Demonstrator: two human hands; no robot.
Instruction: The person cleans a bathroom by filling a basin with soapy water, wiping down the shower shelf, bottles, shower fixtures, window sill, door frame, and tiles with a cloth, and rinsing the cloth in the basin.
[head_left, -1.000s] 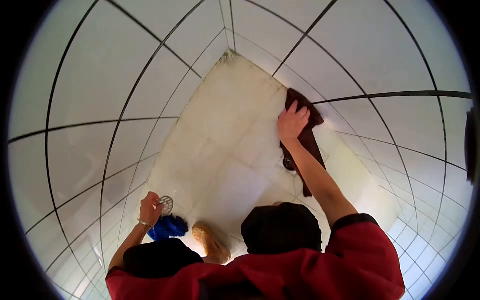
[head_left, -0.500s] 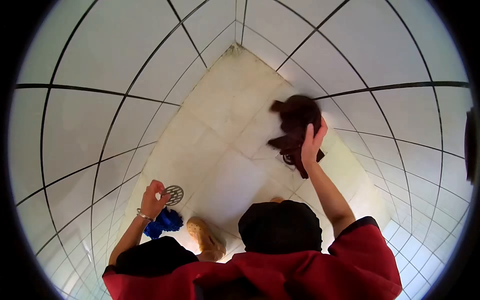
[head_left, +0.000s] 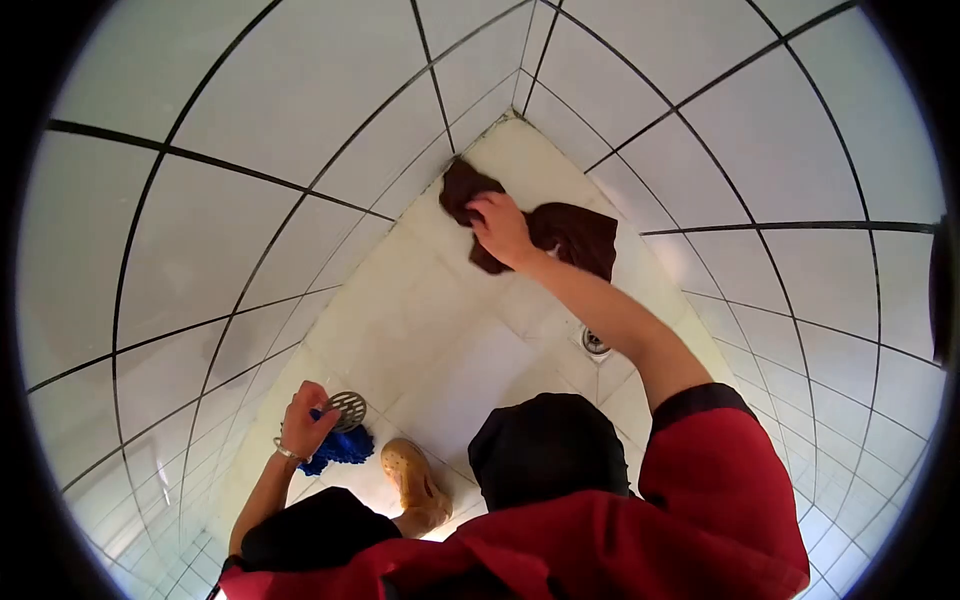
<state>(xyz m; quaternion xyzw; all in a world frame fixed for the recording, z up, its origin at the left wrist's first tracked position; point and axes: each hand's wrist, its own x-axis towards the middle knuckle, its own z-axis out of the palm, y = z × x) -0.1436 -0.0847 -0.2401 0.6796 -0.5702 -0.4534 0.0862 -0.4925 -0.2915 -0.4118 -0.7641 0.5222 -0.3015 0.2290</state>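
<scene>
My left hand [head_left: 306,420] pinches the edge of a round slotted metal drain cover [head_left: 347,411], held above the floor at the lower left. My right hand [head_left: 503,230] reaches toward the far corner, its fingers closed on a dark brown cloth [head_left: 578,236]. The cloth lies spread on the pale floor tiles [head_left: 400,300] to both sides of this hand. Near my right forearm is the uncovered floor drain [head_left: 594,343], partly hidden by the arm.
Under the drain cover lies a fluffy blue cloth or mop head [head_left: 345,450]. A tan clog [head_left: 412,478] is on my left foot. White tiled walls [head_left: 290,240] meet the floor on both sides and join in the far corner. A dark object [head_left: 940,290] sits at the right edge.
My right hand has swept the brown cloth from over the drain toward the far corner and left wall, exposing the drain. The left hand still holds the cover, nearly in place.
</scene>
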